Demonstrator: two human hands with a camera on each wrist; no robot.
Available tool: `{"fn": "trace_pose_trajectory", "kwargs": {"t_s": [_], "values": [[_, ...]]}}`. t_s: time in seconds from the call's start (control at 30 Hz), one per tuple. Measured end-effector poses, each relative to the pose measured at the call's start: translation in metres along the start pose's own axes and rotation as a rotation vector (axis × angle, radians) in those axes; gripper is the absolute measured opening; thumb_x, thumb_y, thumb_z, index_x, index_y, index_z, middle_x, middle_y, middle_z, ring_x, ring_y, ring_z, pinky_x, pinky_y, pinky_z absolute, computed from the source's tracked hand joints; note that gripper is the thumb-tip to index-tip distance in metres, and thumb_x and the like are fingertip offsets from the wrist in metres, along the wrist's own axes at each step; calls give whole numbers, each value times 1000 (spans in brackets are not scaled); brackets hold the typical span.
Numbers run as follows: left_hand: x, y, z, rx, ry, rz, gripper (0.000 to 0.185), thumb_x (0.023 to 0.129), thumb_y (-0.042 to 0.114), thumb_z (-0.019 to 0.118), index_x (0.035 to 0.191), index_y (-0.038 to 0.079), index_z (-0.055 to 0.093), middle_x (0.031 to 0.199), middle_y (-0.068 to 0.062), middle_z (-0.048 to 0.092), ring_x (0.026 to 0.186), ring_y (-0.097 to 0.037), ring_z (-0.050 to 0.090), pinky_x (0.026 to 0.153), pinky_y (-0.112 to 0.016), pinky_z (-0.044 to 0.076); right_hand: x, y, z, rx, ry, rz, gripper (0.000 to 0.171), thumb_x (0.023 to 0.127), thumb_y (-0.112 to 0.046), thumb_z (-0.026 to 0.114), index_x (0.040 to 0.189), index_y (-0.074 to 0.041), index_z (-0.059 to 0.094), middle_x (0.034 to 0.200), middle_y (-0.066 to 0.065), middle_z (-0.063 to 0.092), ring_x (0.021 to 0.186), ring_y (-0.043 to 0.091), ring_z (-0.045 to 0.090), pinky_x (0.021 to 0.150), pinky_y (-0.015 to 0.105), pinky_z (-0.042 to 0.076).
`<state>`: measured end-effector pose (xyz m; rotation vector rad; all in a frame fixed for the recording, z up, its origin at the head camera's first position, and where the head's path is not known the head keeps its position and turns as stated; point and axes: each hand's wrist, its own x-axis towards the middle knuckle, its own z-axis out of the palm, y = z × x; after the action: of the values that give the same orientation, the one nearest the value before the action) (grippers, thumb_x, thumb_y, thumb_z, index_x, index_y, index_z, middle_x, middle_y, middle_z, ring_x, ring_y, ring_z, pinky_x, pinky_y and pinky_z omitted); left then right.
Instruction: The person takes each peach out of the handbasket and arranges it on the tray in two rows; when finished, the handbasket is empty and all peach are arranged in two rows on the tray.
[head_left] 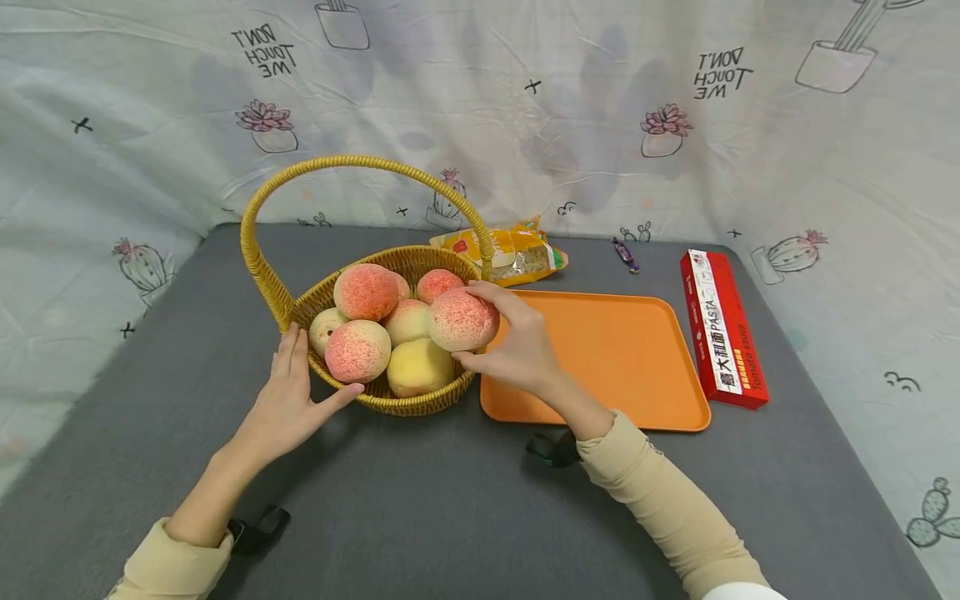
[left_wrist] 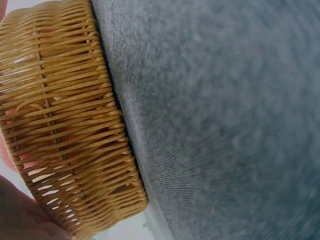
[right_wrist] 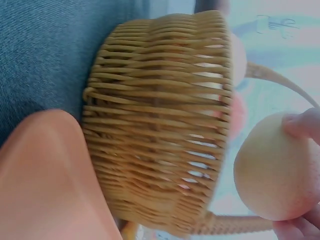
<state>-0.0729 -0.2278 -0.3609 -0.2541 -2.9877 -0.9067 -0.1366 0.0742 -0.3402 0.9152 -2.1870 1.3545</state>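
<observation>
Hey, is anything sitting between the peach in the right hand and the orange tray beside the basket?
Nothing visible does. The right hand grips the peach above the basket's right rim, and the orange tray lies directly to its right with a bare surface. The handle's base stands just behind the peach, not across the path.

A basket (head_left: 405, 400) of peaches (head_left: 365, 292) is set left of a tray (head_left: 622, 358) on a table (head_left: 450, 517), with a box (head_left: 723, 329) placed right of the tray and a packet (head_left: 510, 250) laid behind both.

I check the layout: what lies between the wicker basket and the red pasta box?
The orange tray lies between the basket and the pasta box, in the head view.
</observation>
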Motion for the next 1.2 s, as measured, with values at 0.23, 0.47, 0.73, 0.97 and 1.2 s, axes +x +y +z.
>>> {"fn": "trace_pose_trajectory", "kwargs": {"t_s": [0.23, 0.47, 0.73, 0.97, 1.2], "values": [[0, 0, 0, -7, -2, -7, 109, 91, 54, 60, 150, -12, -2, 156, -31, -8, 144, -45, -6, 113, -62, 6, -4, -4, -26, 97, 66, 55, 71, 57, 5, 89, 122, 7, 60, 120, 20, 64, 108, 29, 62, 90, 38, 53], [1, 1, -2, -23, -7, -16, 110, 91, 54, 61, 151, -11, -4, 157, -30, -9, 145, -43, -9, 112, -62, 6, -11, -2, -55, 51, 115, 136, 76, 55, 8, 90, 125, 6, 60, 121, 19, 63, 107, 27, 63, 88, 28, 53], [0, 0, -1, -16, -2, -17, 109, 90, 55, 61, 151, -11, -2, 157, -30, -8, 145, -44, -7, 112, -64, 8, -17, 13, -71, 7, 155, 217, 73, 56, 10, 89, 123, 8, 60, 118, 21, 63, 106, 30, 63, 88, 17, 50], [0, 0, 0, -7, -14, -21, 110, 91, 56, 59, 150, -12, -3, 157, -30, -9, 144, -45, -7, 111, -64, 8, -19, 28, -72, -28, 150, 302, 70, 58, 7, 89, 122, 8, 60, 119, 23, 63, 109, 33, 63, 91, 31, 52], [1, 0, -1, 2, -17, -21, 110, 91, 56, 59, 150, -13, -3, 157, -30, -10, 144, -44, -8, 112, -63, 8, -12, 46, -66, -65, 76, 513, 68, 64, -3, 89, 125, 3, 60, 120, 21, 63, 110, 33, 61, 92, 44, 51]]}}
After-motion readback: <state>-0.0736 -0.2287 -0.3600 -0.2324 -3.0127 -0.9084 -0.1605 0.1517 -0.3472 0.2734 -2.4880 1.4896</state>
